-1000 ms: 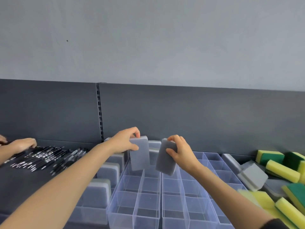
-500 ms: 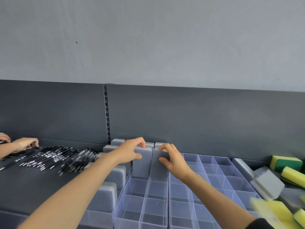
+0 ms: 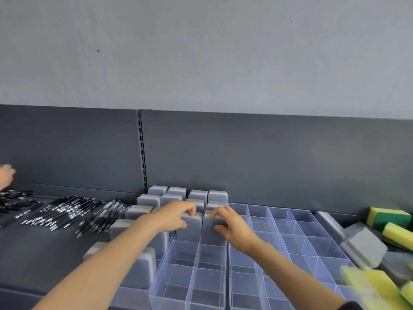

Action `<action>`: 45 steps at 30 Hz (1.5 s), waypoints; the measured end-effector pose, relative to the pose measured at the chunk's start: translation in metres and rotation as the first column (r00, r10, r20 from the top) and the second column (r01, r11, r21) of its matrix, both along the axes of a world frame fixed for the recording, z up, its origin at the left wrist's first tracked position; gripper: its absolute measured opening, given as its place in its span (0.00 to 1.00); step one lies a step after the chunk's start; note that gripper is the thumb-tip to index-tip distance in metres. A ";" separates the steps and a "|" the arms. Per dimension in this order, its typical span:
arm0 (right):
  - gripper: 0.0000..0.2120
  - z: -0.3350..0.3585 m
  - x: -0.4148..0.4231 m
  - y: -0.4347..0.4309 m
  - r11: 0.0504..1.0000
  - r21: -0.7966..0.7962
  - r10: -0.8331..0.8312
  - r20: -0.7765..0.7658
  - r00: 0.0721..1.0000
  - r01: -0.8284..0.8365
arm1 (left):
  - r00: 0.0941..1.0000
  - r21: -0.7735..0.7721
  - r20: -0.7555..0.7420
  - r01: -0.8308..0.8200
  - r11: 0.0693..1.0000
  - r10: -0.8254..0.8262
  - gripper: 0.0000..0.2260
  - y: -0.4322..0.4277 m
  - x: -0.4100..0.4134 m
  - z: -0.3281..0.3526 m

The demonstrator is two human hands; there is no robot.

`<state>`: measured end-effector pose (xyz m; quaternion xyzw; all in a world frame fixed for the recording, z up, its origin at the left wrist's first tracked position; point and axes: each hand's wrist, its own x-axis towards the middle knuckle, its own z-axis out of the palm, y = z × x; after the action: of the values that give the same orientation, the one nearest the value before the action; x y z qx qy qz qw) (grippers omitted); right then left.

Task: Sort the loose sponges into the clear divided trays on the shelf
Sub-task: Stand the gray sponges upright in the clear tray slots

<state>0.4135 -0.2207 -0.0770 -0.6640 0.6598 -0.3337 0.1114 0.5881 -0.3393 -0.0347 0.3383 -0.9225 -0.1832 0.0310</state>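
Head view: both sponges are now down in the clear divided tray on the shelf. A second ago they were held in the air above it, and half a second ago they were on the way down. The left hand grips the left grey sponge, fingers curled over its top edge and thumb on its near face. The right hand grips the right grey sponge the same way.

The two stand upright, side by side, in neighbouring compartments just in front of the filed grey sponges. By the look of it this pair is seated and only the letting-go remains.

The nearer compartments and the right-hand tray are yet to be filled. Yellow-and-green sponges and loose grey sponges lie at the right, so much sorting is left. Black pens lie at the left, near another person's hand.
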 end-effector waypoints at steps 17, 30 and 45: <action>0.23 0.017 -0.011 0.038 0.986 0.036 -0.157 -0.110 0.981 0.162 | 0.997 -0.159 -0.034 0.060 0.985 -0.067 0.11 0.021 -0.017 0.023; 0.24 0.021 -0.096 0.184 0.774 0.028 -0.603 -0.270 0.751 0.632 | 0.936 -0.186 -0.014 0.343 0.921 -0.352 0.19 0.099 -0.130 0.014; 0.21 0.033 -0.202 0.295 0.719 0.051 -0.652 -0.296 0.698 0.694 | 0.930 -0.152 0.006 0.364 0.919 -0.367 0.21 0.188 -0.246 0.009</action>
<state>0.2120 0.0743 -0.0438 -0.4020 0.8900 -0.2086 -0.0529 0.3424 -0.1514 -0.0256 0.1549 -0.9802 -0.1192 0.0321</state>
